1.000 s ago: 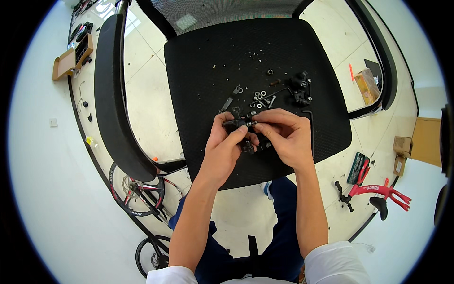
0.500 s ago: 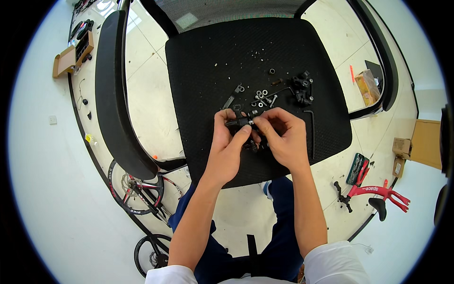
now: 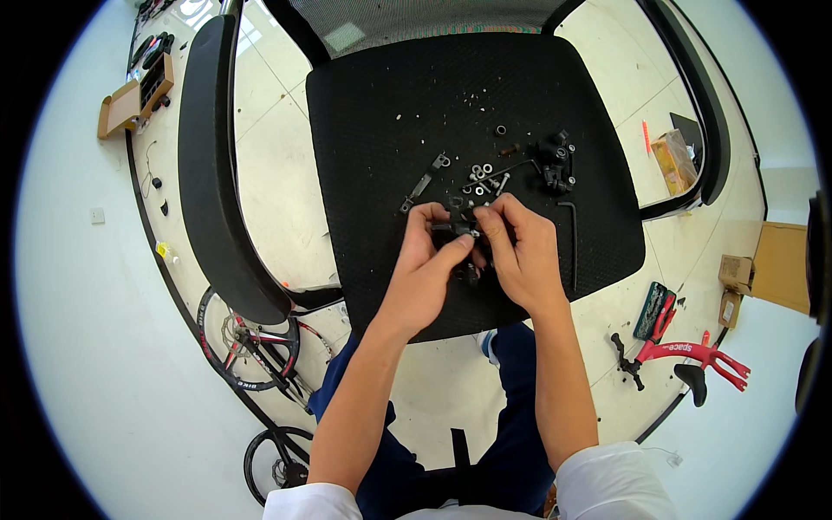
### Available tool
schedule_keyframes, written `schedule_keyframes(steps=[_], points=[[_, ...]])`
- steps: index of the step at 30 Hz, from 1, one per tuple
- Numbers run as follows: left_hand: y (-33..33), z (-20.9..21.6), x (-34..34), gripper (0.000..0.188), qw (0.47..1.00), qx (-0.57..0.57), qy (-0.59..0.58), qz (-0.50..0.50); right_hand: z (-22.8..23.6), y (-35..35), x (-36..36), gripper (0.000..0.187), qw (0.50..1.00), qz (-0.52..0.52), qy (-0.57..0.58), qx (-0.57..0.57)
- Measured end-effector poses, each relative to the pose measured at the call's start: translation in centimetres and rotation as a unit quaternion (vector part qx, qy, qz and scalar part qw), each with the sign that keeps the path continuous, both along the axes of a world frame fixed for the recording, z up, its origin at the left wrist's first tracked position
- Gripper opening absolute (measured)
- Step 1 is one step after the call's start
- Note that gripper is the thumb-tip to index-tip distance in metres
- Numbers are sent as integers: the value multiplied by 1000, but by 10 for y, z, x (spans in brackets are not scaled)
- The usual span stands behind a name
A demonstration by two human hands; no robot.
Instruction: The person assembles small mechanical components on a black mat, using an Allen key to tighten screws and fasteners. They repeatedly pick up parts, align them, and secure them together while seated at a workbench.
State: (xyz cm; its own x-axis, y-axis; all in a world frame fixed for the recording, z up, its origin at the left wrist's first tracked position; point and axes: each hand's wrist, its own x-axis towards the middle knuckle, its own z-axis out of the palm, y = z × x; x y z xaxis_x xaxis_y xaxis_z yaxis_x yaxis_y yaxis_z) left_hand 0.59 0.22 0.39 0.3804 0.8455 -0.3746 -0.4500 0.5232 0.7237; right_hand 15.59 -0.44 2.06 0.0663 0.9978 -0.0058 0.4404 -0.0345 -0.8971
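Observation:
Over the front half of the chair seat, my left hand (image 3: 419, 276) is closed around a black brake caliper (image 3: 459, 227), thumb pressed on its near side. My right hand (image 3: 527, 257) meets it from the other side, thumb and forefinger pinched together at the caliper's upper right edge. Fingers cover much of the part, so I cannot see whether a small piece sits in the right pinch. Just beyond lie a slim black bracket (image 3: 424, 184), loose bolts and washers (image 3: 483, 172) and a hex key (image 3: 513, 170). A second black caliper (image 3: 553, 163) rests to their right.
The black chair seat (image 3: 373, 113) carries white crumbs, a small ring (image 3: 500, 131) and a long hex key (image 3: 573, 247) on the right. Armrests (image 3: 208, 173) flank it. On the floor are bicycle wheels (image 3: 247, 342), a red bike frame (image 3: 685, 348) and cardboard boxes (image 3: 737, 270).
The caliper has turned in my hands and shifted slightly. My left fingers have moved a little right, uncovering more of the bracket. My right fingertips have risen to the caliper's upper edge.

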Motion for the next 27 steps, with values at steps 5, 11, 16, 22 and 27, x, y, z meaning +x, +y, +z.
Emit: schedule_keyframes(steps=[5,11,16,22,27], points=[[3,4,0,27,1000,-13,-16,7,4,-4,5,8,994,-1,110,-9],[6,9,-4,27,998,-45,-37,24,-8,-5,10,8,996,50,17,-66],[7,11,-5,29,996,-68,-57,30,1,-6,0,12,994,20,103,-22],[5,9,-6,31,996,-64,-55,0,-1,-4,1,13,999,24,-30,-11],[5,11,-3,34,998,-62,-26,11,-1,-6,0,14,998,15,55,-25]])
